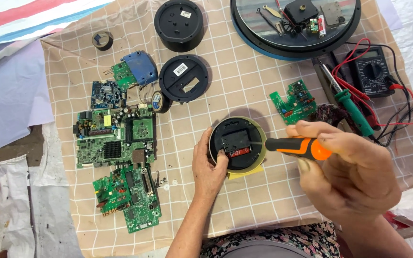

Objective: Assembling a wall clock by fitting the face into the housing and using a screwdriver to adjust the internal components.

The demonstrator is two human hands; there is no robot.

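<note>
a small round clock with a black back and pale green rim (237, 143) lies face down on the checked beige cloth (244, 86), near its front edge. the left hand (209, 165) steadies the clock's left side, fingers resting on it. the right hand (347, 169) is clamped around an orange-and-black screwdriver (297, 146), its tip on the clock's back. green circuit boards (118, 157) lie well to the left.

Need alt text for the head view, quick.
Right hand points an orange-handled screwdriver at the back of a small round clock steadied by the left hand; circuit boards lie left on a checked cloth.
</note>
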